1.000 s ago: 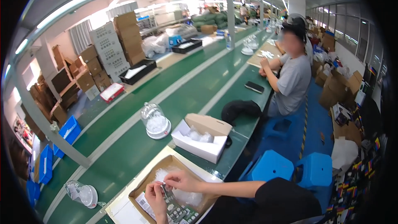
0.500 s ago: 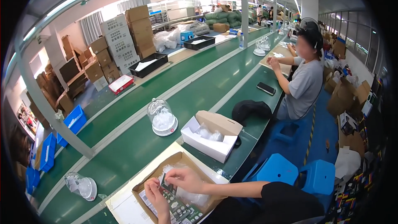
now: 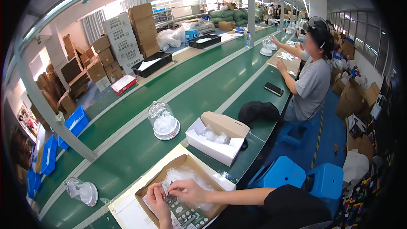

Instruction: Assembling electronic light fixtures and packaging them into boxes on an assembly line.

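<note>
On my feed the left hand and right hand meet, fingers curled as 2 pinches; I can't tell whether they're fully closed or gripping anything. The green printed sheet lies just beneath both, its visible length slanting bodyward and rightward inside the cardboard tray; I can't call either hand nearer.

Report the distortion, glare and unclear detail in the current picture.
Head view: the fisheye lens curves long straight edges and leaves the corners black; head view: the far background washes out white near the top, and pale highlights show on the clear dome and green work surface; head view: whatever lies between the left hand and right hand is too small to identify.
</note>
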A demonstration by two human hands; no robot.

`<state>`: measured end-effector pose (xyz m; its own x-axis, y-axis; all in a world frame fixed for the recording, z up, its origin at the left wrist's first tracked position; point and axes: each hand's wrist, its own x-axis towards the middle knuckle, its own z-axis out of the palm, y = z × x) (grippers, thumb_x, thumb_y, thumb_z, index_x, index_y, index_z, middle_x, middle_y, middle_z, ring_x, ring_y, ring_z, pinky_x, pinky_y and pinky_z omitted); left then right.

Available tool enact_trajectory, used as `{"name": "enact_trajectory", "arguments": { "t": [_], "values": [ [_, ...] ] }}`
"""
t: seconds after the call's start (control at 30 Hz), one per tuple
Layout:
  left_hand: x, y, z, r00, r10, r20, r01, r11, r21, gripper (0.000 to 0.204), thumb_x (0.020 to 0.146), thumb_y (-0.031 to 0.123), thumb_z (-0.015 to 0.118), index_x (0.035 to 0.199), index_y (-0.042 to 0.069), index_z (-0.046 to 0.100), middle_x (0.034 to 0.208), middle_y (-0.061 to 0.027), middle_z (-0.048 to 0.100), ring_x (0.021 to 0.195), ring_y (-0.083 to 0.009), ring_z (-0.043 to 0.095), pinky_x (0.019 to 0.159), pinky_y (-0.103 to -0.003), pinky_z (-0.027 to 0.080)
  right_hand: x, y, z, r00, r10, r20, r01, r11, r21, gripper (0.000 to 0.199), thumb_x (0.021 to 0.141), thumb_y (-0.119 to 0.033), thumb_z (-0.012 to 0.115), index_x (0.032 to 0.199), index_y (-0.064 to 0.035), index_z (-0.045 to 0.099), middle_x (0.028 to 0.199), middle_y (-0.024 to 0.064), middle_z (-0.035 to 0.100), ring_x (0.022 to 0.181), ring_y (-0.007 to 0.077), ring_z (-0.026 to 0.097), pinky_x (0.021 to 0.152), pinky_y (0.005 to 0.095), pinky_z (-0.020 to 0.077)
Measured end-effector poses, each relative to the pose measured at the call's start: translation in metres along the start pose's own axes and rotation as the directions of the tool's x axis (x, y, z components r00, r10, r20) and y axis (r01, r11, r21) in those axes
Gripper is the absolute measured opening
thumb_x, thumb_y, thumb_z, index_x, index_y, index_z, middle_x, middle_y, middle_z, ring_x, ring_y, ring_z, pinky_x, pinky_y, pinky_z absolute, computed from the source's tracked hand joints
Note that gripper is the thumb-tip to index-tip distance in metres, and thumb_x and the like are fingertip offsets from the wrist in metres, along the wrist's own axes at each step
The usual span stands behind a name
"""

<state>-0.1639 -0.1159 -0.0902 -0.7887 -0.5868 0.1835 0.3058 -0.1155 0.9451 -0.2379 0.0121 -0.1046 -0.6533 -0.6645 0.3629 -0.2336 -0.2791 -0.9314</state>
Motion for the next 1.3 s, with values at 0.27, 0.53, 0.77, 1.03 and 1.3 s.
{"name": "enact_trajectory", "arguments": {
  "t": [0.27,0.53,0.77,1.03,1.3],
  "values": [
    [-0.004,-0.002,0.007,0.934,0.318,0.161,-0.354,0.772,0.528,0.015,0.088,-0.007,0.055,0.097,-0.003,0.066,0.091,-0.0071,0.057,0.084,-0.0147,0.056,0.071,-0.023,0.044,0.006,-0.005,-0.008,0.972,-0.218,-0.085,0.205,0.969,-0.134,0.012,0.088,-0.003,0.064,0.098,0.0022,0.067,0.091,0.0092,0.067,0.079,0.0164,0.063,0.068,0.0267,0.0486],
    [-0.006,-0.008,0.001,0.978,0.203,0.042,-0.201,0.874,0.443,0.006,0.088,-0.002,0.060,0.094,0.000,0.061,0.088,-0.0032,0.057,0.078,-0.0093,0.053,0.065,-0.021,0.041,0.007,-0.013,-0.009,0.992,-0.075,-0.105,0.068,0.995,-0.070,0.013,0.087,-0.003,0.065,0.099,0.0019,0.067,0.091,0.0087,0.067,0.079,0.0143,0.062,0.066,0.0265,0.0491],
    [-0.006,-0.002,0.011,0.968,0.227,0.107,-0.250,0.840,0.481,0.003,0.088,-0.002,0.058,0.088,0.001,0.056,0.088,-0.0024,0.054,0.080,-0.0093,0.053,0.064,-0.021,0.041,0.009,-0.005,-0.010,0.970,-0.210,-0.120,0.188,0.967,-0.171,0.012,0.088,-0.005,0.064,0.098,0.0012,0.067,0.090,0.0076,0.067,0.077,0.0147,0.062,0.064,0.0255,0.0484],
    [-0.006,0.003,0.014,0.960,0.231,0.160,-0.281,0.790,0.545,0.003,0.086,-0.002,0.058,0.087,0.000,0.056,0.086,-0.0045,0.054,0.075,-0.0124,0.053,0.063,-0.023,0.042,0.007,-0.008,-0.012,0.988,-0.098,-0.121,0.083,0.989,-0.118,0.012,0.089,-0.006,0.063,0.098,0.0007,0.067,0.091,0.0064,0.066,0.077,0.0128,0.060,0.064,0.0244,0.0473],
    [-0.004,0.004,0.015,0.953,0.259,0.159,-0.304,0.786,0.538,0.005,0.083,-0.005,0.059,0.084,-0.001,0.057,0.081,-0.0048,0.054,0.072,-0.0124,0.052,0.060,-0.024,0.041,0.009,-0.002,-0.012,0.990,-0.101,-0.100,0.087,0.987,-0.134,0.012,0.090,-0.007,0.062,0.099,-0.0002,0.066,0.091,0.0051,0.065,0.078,0.0119,0.059,0.063,0.0236,0.0465]
  ]
}}
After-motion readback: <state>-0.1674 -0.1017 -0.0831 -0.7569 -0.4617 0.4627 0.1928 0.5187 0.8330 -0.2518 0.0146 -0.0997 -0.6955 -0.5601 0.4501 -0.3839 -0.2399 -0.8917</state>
